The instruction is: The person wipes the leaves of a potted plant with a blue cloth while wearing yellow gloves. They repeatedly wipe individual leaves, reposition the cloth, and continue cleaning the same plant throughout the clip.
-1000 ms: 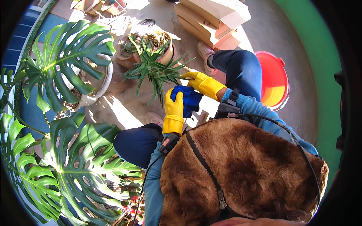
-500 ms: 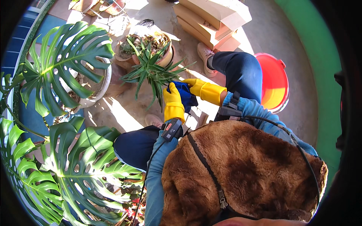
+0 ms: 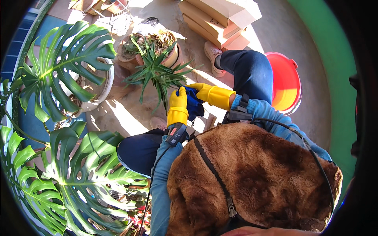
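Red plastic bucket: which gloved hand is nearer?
Right. The right hand in its yellow rubber glove lies on the side toward the red plastic bucket; the left hand sits farther away, beyond the blue cloth.

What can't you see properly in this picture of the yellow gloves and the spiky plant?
Head view only:
- Blue cloth-like thing: mostly covered by the left yellow rubber glove and right yellow rubber glove; its kind is unclear.
- Fingertips of both gloves: buried in it.
- Spiky green plant: its pot hides under its leaves.
- Red plastic bucket: partly behind the dark blue trouser knee.
- Ground near the person: blocked by the brown fleece jacket.
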The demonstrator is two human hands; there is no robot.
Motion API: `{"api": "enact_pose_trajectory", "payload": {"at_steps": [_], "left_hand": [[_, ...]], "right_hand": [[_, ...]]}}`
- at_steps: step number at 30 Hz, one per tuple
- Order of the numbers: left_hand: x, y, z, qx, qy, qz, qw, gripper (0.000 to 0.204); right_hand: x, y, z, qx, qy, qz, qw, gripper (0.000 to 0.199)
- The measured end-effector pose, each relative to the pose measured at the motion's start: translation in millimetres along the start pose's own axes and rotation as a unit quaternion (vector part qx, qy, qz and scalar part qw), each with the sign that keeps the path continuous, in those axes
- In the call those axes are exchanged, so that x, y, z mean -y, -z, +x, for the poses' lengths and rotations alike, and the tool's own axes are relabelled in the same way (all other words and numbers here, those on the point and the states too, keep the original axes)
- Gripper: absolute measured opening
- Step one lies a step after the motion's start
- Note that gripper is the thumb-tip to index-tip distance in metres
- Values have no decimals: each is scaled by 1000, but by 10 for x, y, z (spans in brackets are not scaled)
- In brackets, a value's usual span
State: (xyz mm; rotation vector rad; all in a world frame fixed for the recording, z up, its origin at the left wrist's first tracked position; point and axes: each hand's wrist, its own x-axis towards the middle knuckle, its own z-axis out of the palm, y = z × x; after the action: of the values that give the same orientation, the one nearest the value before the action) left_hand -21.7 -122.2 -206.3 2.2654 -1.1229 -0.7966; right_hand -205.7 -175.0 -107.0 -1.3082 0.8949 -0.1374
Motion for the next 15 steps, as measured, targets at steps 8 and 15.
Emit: {"api": "enact_pose_trajectory", "payload": {"at_steps": [8, 15], "left_hand": [[128, -127, -232, 2, -27, -23, 999, 66], [354, -207, -550, 221, -37, 39, 974, 54]], "right_hand": [[-251, -10, -127, -7, -33, -23, 999, 56], [-631, 99, -392, 103, 121, -220, 963, 39]]}}
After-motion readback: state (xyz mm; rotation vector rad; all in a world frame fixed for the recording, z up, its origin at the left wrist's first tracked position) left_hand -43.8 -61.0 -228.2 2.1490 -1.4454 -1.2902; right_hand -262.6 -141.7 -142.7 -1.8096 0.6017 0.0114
